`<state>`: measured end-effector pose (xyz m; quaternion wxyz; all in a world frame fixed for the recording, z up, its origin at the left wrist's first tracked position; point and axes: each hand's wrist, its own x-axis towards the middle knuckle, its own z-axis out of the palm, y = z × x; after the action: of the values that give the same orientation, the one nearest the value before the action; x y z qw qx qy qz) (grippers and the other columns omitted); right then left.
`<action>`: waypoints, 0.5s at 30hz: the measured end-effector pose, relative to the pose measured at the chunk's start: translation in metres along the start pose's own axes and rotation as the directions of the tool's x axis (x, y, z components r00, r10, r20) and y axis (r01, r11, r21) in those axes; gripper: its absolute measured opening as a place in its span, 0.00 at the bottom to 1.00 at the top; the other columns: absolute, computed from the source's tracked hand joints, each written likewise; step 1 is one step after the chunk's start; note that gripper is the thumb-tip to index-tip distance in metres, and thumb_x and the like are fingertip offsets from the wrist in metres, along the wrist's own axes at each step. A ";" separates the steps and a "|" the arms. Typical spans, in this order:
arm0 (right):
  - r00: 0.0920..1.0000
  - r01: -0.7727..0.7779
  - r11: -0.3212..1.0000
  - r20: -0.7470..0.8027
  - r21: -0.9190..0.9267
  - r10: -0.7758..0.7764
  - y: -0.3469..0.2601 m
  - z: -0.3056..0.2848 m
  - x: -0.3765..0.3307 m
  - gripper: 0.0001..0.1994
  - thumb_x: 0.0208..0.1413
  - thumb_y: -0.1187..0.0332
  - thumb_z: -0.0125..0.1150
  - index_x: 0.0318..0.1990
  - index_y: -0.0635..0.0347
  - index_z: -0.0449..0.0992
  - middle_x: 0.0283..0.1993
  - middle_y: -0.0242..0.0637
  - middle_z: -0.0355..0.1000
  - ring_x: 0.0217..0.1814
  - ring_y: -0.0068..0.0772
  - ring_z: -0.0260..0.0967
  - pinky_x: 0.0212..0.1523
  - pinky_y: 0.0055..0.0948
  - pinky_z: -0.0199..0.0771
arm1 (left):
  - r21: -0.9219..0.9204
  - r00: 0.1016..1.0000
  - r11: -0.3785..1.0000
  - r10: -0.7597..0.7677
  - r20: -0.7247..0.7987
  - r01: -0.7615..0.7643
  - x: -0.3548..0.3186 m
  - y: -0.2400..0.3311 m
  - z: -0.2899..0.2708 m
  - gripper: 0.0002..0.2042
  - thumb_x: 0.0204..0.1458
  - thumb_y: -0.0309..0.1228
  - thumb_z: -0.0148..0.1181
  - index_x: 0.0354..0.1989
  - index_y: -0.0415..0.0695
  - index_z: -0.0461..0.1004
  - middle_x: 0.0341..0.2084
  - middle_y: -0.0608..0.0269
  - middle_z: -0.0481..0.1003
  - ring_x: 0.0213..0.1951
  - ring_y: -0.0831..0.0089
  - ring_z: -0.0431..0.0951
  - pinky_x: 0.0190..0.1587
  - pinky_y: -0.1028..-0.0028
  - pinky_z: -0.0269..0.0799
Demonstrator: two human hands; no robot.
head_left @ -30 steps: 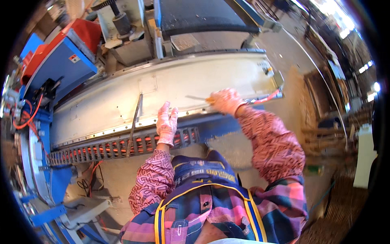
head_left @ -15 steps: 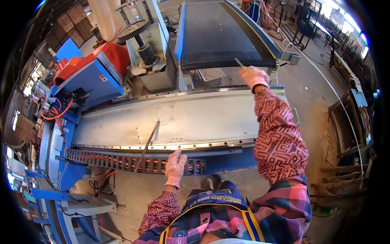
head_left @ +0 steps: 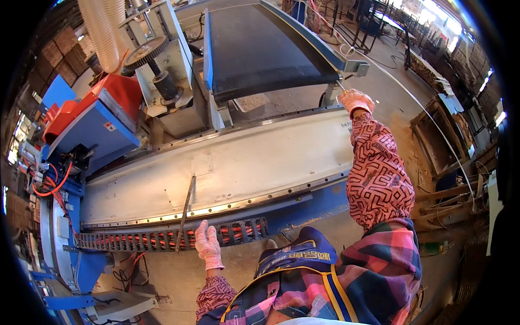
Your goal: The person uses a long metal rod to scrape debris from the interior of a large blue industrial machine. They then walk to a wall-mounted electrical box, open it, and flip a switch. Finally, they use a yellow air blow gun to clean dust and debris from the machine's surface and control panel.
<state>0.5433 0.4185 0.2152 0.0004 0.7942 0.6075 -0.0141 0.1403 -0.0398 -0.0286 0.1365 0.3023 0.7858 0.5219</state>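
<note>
Right hand is stretched way out to the far right end of the long pale metal table, fingers wrapped around a thin tool. Only a slim bit of that tool pokes out past the glove, pointing up toward the near right corner of the black conveyor belt (can't tell if the tip actually touches anything there).

Left hand is gloved too and well apart from the right one. Nothing in it that I can see, fingers up and a bit spread, right by the black cable track that runs along the front of the table. Can't say whether it's touching the track or just in front of it.

A dark bar lies at a slant just left of that hand, top end over the table, then across the shiny front rail and down over the track.

Over on the left there's a blue panel with a red cover behind it, plus a big toothed gear past the table and a pale ribbed hose near the top.
</note>
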 end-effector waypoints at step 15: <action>0.894 0.447 0.875 -0.085 0.183 -0.439 -0.190 -0.087 0.044 0.34 0.58 0.32 0.47 0.51 0.53 0.81 0.51 0.38 0.79 0.55 0.45 0.76 0.49 0.49 0.76 | 0.264 0.989 0.962 0.097 -0.109 -0.065 -0.023 0.062 0.076 0.14 0.55 0.27 0.64 0.50 0.43 0.77 0.46 0.53 0.78 0.45 0.61 0.81 0.50 0.66 0.76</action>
<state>0.3735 0.5118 0.3043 -0.0943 0.6301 0.7686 -0.0577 0.2192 0.0186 -0.0069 0.0265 0.3175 0.8412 0.4369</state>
